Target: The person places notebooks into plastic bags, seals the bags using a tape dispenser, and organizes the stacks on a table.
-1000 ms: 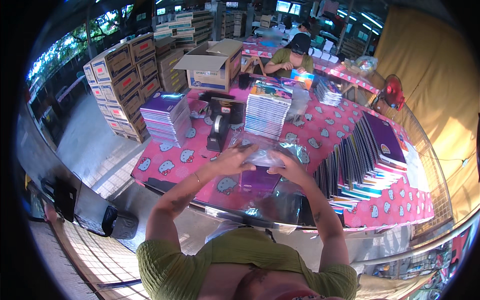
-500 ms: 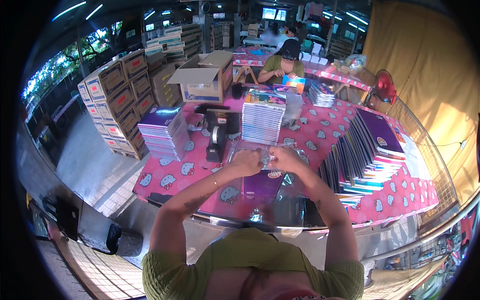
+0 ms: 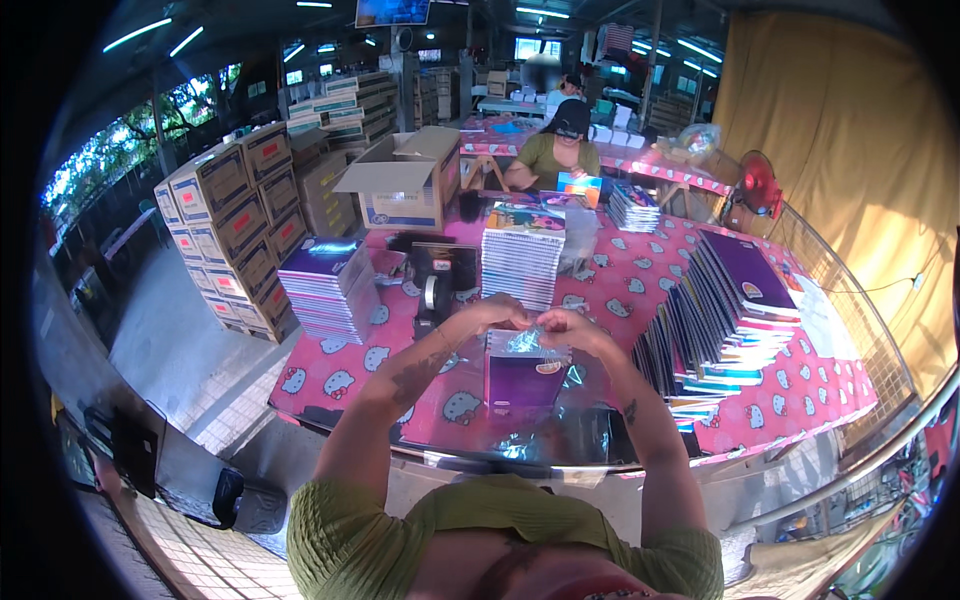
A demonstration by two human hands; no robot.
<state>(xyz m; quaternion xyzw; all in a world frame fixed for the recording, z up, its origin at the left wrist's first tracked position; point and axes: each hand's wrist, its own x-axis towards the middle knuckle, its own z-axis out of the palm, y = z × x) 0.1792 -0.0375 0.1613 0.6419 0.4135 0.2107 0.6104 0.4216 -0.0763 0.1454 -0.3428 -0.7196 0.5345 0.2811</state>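
A purple spiral notebook (image 3: 520, 385) lies in front of me near the table's front edge, with shiny clear plastic (image 3: 524, 342) over its top end. My left hand (image 3: 500, 313) is closed, its fingertips pinching at the plastic just above the notebook. Close beside it, my right hand (image 3: 572, 330) is closed too, thumb and fingers on the same plastic. Beyond my hands stands a tall stack of spiral notebooks (image 3: 522, 258). A black tape dispenser (image 3: 431, 300) stands left of that stack, close to my left wrist.
Purple notebooks (image 3: 325, 290) are stacked at the left; a leaning row of notebooks (image 3: 715, 310) fills the right. Behind are an open carton (image 3: 405, 195) and piled cartons (image 3: 230, 230). Across the pink table (image 3: 640, 265) sits a co-worker (image 3: 560, 150). A red fan (image 3: 760, 185) stands at right.
My hands have risen slightly off the notebook with the plastic at their fingertips, so more of the notebook's top shows. The view has tilted up a little. The co-worker's hands have moved apart.
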